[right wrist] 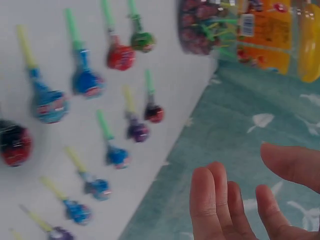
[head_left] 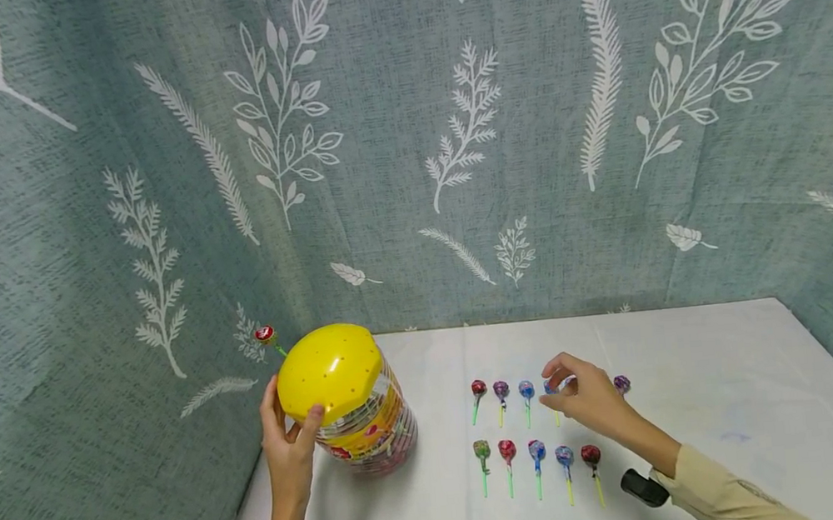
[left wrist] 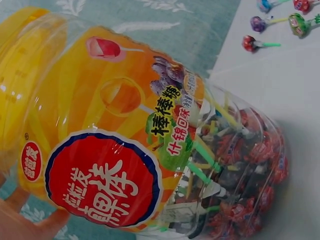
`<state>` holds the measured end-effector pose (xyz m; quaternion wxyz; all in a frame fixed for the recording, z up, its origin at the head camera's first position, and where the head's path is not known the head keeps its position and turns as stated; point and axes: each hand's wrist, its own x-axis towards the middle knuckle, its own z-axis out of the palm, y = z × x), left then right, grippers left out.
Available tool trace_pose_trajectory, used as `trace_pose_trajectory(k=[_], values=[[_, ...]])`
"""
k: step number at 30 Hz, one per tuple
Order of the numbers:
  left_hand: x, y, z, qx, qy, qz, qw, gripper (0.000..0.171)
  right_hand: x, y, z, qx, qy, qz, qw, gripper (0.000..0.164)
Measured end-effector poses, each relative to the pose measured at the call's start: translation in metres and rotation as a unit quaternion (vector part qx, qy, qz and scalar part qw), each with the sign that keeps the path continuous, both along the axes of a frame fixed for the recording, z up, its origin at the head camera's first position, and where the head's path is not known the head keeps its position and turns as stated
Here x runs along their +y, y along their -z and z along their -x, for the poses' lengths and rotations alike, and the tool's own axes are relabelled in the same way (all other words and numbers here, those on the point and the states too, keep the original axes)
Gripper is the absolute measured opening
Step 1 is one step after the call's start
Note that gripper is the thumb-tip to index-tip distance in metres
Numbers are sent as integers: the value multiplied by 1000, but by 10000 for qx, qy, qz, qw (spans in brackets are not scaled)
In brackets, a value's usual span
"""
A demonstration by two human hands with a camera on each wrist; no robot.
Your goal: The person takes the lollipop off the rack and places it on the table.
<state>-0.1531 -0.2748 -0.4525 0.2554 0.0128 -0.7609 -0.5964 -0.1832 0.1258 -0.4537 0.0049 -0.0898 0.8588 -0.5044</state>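
My left hand [head_left: 289, 448] grips a clear plastic candy jar [head_left: 380, 431] near its yellow lid [head_left: 332, 368], thumb at the front and fingers round the left side. Wrapped lollipops [left wrist: 240, 150] fill the lower part of the jar in the left wrist view. At the lid's far left edge a red lollipop [head_left: 265, 334] sticks out, the end of its green stick hidden. My right hand [head_left: 591, 394] hovers by the back row of lollipops, fingers loosely bent. Nothing is between its fingers [right wrist: 202, 200] in the right wrist view. It partly covers a blue lollipop [head_left: 549, 386].
Two rows of lollipops lie on the white table [head_left: 701, 400]. The front row runs from a green one [head_left: 482, 450] to a dark red one [head_left: 590, 454]; a purple one [head_left: 622, 383] lies right of my hand. A leaf-patterned curtain [head_left: 389, 129] hangs behind and at the sides.
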Motion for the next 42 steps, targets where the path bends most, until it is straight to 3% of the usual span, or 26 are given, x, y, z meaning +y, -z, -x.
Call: trace_pose_trajectory(k=[13,21,29,31,38,42], values=[[-2,3,1,105,-18,17,9999,74,-40,-32,13,423,-655,456,9959,23],[-3,7,2,16,-95,13,10000,73,-66,-52,16,646,-847,796,9911,21],[-3,6,1,38,-97,30,9999,72,-95,-106,-1,845,-1006,1216,9838,16],[-3,5,1,29,-109,42,9999,72,-101,-108,2,878,-1062,1295,9819,17],[-2,6,1,115,-50,-84,9999,72,-124,-89,32,1088,-1197,1394,9769,20],[-1,4,1,120,-53,-75,9999,72,-137,-91,40,1289,-1314,1398,9729,20]])
